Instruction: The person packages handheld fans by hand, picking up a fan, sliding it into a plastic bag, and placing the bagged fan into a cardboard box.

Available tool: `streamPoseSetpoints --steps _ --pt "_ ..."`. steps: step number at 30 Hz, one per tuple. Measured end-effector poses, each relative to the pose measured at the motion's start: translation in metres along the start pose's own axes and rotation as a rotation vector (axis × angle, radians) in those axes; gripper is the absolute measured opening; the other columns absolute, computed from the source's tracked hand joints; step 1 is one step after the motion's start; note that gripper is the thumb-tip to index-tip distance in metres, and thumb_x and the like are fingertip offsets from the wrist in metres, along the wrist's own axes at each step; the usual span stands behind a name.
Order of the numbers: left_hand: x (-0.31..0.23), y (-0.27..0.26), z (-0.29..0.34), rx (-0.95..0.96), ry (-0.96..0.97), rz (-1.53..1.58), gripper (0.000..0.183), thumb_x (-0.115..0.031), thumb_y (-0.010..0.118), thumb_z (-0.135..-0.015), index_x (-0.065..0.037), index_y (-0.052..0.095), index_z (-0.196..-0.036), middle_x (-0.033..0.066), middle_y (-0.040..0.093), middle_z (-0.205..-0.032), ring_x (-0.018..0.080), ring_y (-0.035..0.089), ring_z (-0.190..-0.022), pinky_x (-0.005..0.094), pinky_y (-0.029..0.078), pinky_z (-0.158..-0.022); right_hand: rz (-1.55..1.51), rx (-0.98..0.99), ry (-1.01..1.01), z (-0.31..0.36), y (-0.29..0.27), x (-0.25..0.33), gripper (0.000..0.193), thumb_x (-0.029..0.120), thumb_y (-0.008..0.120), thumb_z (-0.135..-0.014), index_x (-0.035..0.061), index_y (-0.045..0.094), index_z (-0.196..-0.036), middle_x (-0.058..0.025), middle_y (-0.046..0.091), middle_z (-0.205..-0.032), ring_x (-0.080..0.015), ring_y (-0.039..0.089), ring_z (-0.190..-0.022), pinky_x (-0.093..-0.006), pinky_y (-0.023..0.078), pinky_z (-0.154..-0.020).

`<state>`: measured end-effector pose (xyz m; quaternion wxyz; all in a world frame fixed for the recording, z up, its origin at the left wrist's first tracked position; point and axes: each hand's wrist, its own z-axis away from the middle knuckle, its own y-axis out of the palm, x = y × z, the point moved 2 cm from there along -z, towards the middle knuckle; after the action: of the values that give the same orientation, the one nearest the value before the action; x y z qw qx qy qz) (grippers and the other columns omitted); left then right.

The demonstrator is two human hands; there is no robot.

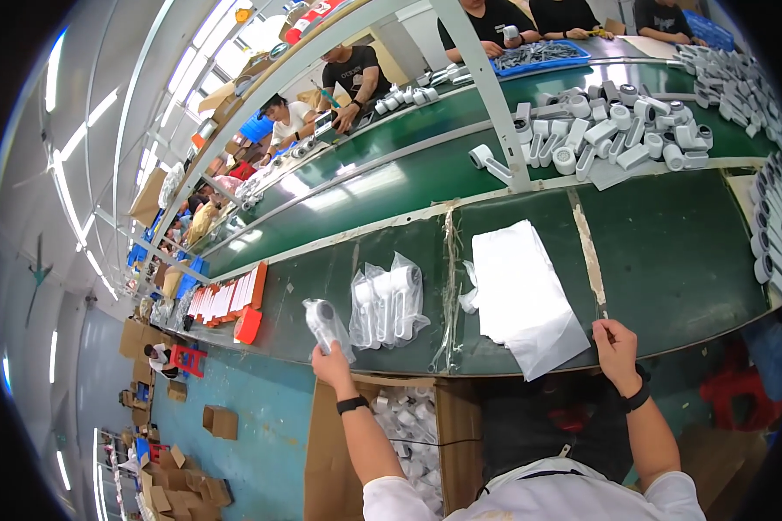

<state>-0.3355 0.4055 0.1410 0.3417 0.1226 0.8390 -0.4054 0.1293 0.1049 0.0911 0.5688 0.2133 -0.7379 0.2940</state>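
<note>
One long green tabletop (686, 252) carries a heap of white-and-grey devices (599, 132) at its far right, with an open cardboard box (330, 451) of bagged pieces below its near edge. A stack of white sheets (526, 286) lies on the near side, with a cluster of wrapped devices (387, 304) to its left. The hands are well apart: the right hand (617, 352) curls just right of the stack, whether gripping anything I cannot tell, while the left hand (332, 365) clasps one bagged device (323, 319) left of the cluster.
</note>
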Motion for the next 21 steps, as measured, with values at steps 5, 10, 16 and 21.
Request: streamPoseSetpoints --steps 5,10,16,21 --pt "0.001 0.047 0.0 0.157 0.049 -0.026 0.042 -0.024 0.069 -0.08 0.004 0.065 -0.111 0.0205 0.068 -0.106 0.0325 0.066 -0.096 0.038 0.049 -0.086 0.059 -0.038 -0.058 0.002 -0.003 0.001 0.013 0.009 0.063 -0.089 -0.0037 0.066 -0.089 -0.006 0.061 -0.071 -0.0084 0.052 -0.057 -0.0236 0.043 -0.054" --pt "0.011 0.06 -0.009 0.367 -0.077 0.219 0.045 -0.03 0.068 -0.085 0.005 0.065 -0.112 0.0196 0.067 -0.108 0.0307 0.065 -0.098 0.0373 0.048 -0.091 0.064 -0.052 -0.091 0.002 -0.002 0.008 0.012 0.008 0.064 -0.088 -0.0037 0.065 -0.088 -0.0072 0.061 -0.071 -0.0097 0.052 -0.056 -0.0241 0.043 -0.053" --pt "-0.047 0.041 0.01 0.126 0.444 -0.198 0.062 -0.047 0.072 -0.079 -0.001 0.063 -0.119 0.0218 0.052 -0.13 0.0384 0.051 -0.117 0.0487 0.042 -0.096 0.123 -0.041 -0.129 0.003 0.001 0.014 0.011 0.007 0.064 -0.087 -0.0032 0.065 -0.087 -0.0083 0.06 -0.07 -0.0123 0.053 -0.055 -0.0253 0.042 -0.052" --pt "-0.109 0.044 0.041 0.585 0.234 -0.518 0.096 -0.068 0.072 -0.064 -0.013 0.047 -0.139 0.0214 0.021 -0.152 0.0497 0.023 -0.136 0.0696 0.029 -0.1 0.161 -0.057 -0.162 0.004 -0.002 0.014 0.009 0.007 0.064 -0.087 -0.0023 0.065 -0.086 -0.0088 0.059 -0.068 -0.0144 0.053 -0.053 -0.0263 0.042 -0.051"
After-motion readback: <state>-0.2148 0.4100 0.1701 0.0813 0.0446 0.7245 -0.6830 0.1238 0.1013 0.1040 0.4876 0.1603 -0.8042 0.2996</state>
